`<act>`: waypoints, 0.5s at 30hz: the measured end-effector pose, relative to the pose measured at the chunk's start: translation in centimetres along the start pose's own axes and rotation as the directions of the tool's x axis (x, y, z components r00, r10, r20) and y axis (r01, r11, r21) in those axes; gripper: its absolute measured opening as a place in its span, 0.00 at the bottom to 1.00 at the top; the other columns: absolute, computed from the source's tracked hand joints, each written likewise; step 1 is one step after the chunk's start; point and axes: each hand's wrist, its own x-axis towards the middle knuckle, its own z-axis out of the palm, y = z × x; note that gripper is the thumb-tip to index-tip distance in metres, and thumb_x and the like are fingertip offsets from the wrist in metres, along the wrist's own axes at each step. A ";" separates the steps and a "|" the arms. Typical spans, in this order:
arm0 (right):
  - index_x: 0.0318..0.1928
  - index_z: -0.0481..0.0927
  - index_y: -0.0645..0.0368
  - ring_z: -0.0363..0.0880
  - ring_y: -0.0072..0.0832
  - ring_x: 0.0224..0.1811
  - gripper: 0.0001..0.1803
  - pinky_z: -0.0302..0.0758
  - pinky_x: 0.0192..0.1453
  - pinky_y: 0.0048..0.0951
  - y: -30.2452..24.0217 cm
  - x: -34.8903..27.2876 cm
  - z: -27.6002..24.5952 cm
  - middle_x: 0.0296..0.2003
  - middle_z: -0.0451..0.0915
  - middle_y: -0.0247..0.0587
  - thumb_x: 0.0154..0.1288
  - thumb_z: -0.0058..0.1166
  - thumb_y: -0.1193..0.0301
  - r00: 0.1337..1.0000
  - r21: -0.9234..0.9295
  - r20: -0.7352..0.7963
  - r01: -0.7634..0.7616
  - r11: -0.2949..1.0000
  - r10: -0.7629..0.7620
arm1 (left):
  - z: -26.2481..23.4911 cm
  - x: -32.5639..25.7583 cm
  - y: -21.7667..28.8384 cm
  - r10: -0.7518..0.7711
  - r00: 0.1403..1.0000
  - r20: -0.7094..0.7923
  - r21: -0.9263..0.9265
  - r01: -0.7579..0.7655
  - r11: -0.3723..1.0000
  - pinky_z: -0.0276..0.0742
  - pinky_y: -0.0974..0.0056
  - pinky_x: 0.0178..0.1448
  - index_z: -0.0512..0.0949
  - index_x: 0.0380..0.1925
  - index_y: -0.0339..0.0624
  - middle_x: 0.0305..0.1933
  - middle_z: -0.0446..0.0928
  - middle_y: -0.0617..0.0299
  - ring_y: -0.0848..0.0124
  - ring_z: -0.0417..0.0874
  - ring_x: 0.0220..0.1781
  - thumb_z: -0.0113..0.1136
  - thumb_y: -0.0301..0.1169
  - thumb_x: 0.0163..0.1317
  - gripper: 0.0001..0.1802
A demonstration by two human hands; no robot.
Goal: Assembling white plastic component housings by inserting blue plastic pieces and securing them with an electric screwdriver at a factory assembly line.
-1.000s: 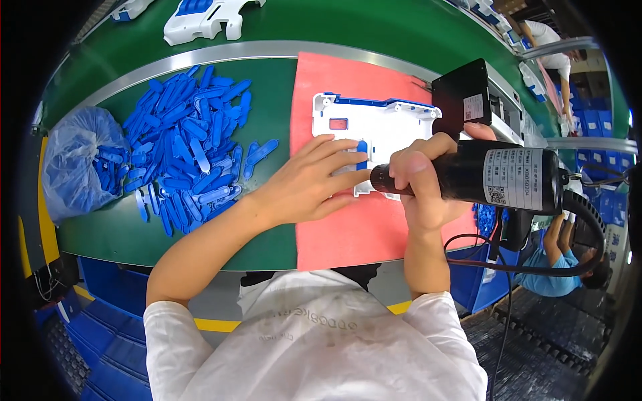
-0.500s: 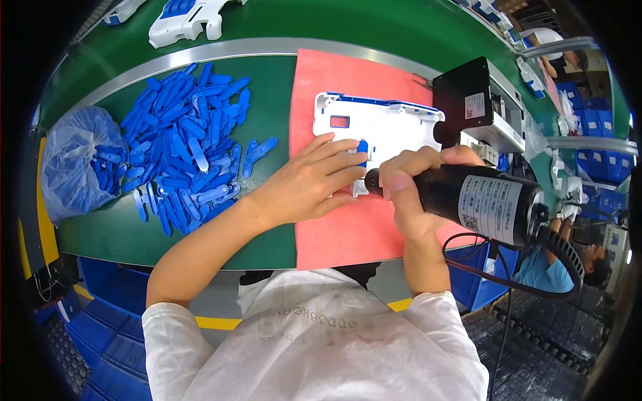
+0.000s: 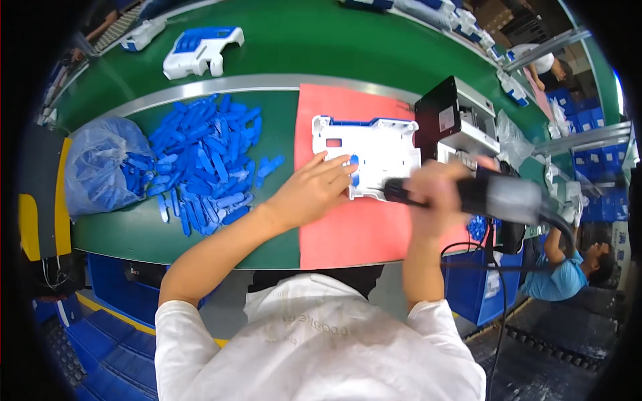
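A white plastic housing [image 3: 391,150] with a blue-edged far rim lies on the pink mat [image 3: 354,234]. My left hand [image 3: 309,192] rests over its left near corner, fingers stretched out flat. Beside those fingertips a small blue strip [image 3: 354,179] sits in the housing, partly covered by them. My right hand [image 3: 436,197] is closed round a black corded electric screwdriver [image 3: 501,198], both smeared by motion. The tool's tip points left, over the near right part of the housing; whether it touches cannot be made out.
A heap of blue plastic strips [image 3: 207,157] and a clear bag [image 3: 100,167] of them lie on the left. A black-and-white box-like device [image 3: 458,117] stands right of the mat. Beyond the metal rail, a white-and-blue shell [image 3: 200,50] rests on the green belt. A blue-shirted person [image 3: 558,271] is at right.
The screwdriver has moved away from beside my left fingertips, slightly right and nearer me. My left hand stays on the housing. The whole view has shifted, showing more of the belt.
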 end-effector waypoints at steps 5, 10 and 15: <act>0.59 0.63 0.58 0.61 0.15 0.17 0.22 0.61 0.24 0.20 -9.7 3.2 -3.9 0.22 0.62 0.28 0.65 0.47 0.75 0.967 0.463 0.111 0.153 0.873 -0.229 | -8.8 6.0 1.5 -0.315 0.896 0.314 -0.270 0.402 0.875 0.77 0.58 0.44 0.81 0.38 0.33 0.34 0.83 0.51 0.64 0.84 0.36 0.68 0.40 0.55 0.20; 0.65 0.56 0.58 0.62 0.18 0.16 0.30 0.63 0.22 0.23 -9.2 2.1 -7.0 0.21 0.62 0.30 0.64 0.49 0.76 0.975 0.197 0.153 0.130 0.972 -0.162 | -14.3 10.2 -4.3 -0.403 0.742 0.536 -0.732 0.646 0.216 0.74 0.69 0.35 0.84 0.32 0.35 0.31 0.82 0.63 0.76 0.79 0.33 0.66 0.42 0.60 0.18; 0.62 0.54 0.62 0.70 0.25 0.19 0.36 0.73 0.27 0.30 -4.4 0.5 -7.5 0.26 0.73 0.39 0.53 0.53 0.85 0.991 -0.072 0.083 -0.099 0.992 0.104 | -8.6 12.6 -9.6 -0.325 0.941 -0.097 0.077 0.333 0.940 0.78 0.54 0.42 0.80 0.34 0.34 0.33 0.81 0.46 0.53 0.84 0.38 0.67 0.38 0.55 0.17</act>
